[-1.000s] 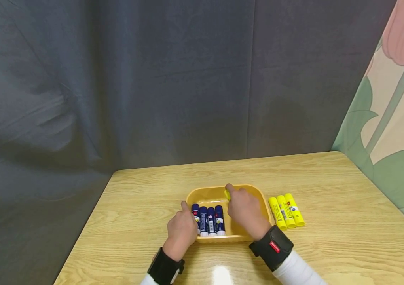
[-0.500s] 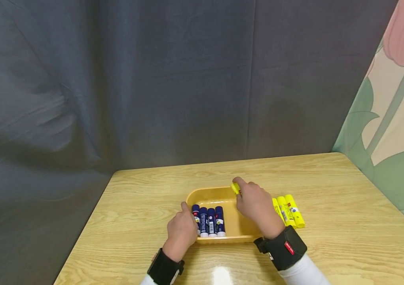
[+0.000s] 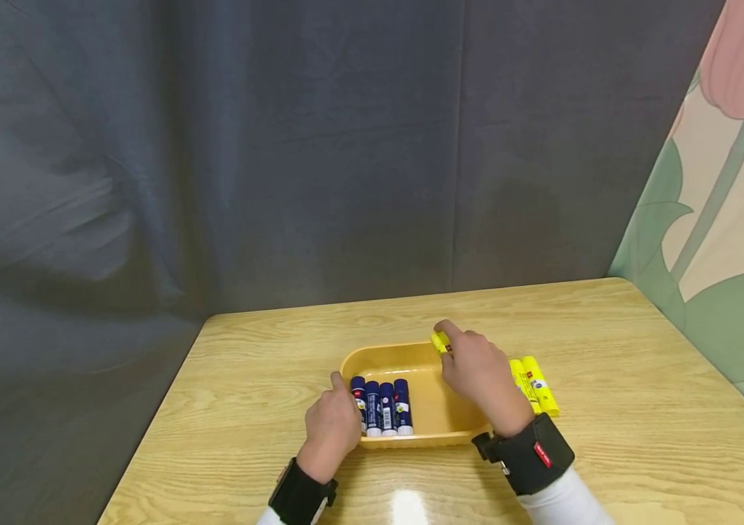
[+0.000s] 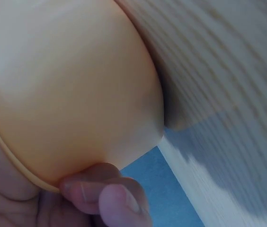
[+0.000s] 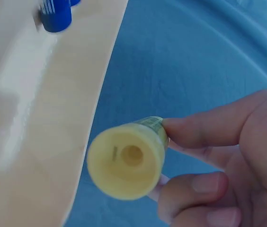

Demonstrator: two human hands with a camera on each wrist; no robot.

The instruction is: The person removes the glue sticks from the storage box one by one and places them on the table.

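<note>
A yellow plastic tray (image 3: 433, 439) stands on the table, with several dark blue glue sticks (image 3: 387, 408) side by side in its left part. My left hand (image 3: 332, 421) grips the tray's left rim; in the left wrist view its curled fingers (image 4: 119, 201) lie against the tray's outer wall (image 4: 76, 94). Above the tray's right far corner, my right hand (image 3: 483, 373) pinches a yellow glue stick (image 3: 440, 341). In the right wrist view that stick's round hollow end (image 5: 126, 163) faces the camera, apart from the tray's edge.
Yellow glue sticks (image 3: 540, 386) lie side by side on the table right of the tray, partly hidden by my right hand and wrist. The wood-grain table (image 3: 247, 408) extends on both sides. A dark grey curtain (image 3: 332, 146) hangs behind it.
My right hand has lifted the yellow glue stick from inside the tray and moved it right and up, beyond the rim. The left hand and tray have stayed in place.
</note>
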